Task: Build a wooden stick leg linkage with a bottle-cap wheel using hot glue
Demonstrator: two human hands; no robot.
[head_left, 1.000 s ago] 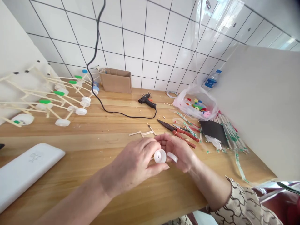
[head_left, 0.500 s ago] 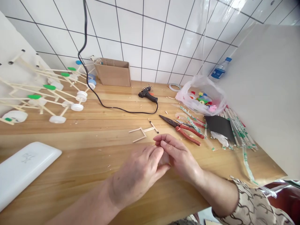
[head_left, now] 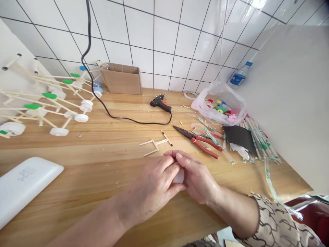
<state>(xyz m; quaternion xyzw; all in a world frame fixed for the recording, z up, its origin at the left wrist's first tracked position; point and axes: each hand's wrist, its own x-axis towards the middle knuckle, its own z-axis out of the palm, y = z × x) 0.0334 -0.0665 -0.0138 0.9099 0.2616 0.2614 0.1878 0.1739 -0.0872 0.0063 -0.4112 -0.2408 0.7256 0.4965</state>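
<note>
Both hands meet above the near part of the wooden table (head_left: 89, 178). Between them is a small white rounded piece (head_left: 179, 176), mostly covered by fingers; its exact kind is hidden. My left hand (head_left: 156, 185) is closed on it from the left, thumb along its lower side. From the right, my right hand (head_left: 199, 176) curls round the same piece, fingertips touching those of the left. Just beyond lies a small frame of thin wooden sticks (head_left: 155, 144), fork-shaped at one end, with a black-tipped crossbar at the other.
Red-handled pliers (head_left: 197, 140) lie right of the frame. A black glue gun (head_left: 160, 102) with a cable rests farther back. Stick models with white wheels (head_left: 59, 131) and a white case (head_left: 31, 185) are left. A cardboard box (head_left: 122, 80) and a bag of caps (head_left: 218, 103) stand behind.
The view has shifted slightly. My fingers have moved around the white piece, and more of it shows between my hands. The stick frame and tools lie as before.
</note>
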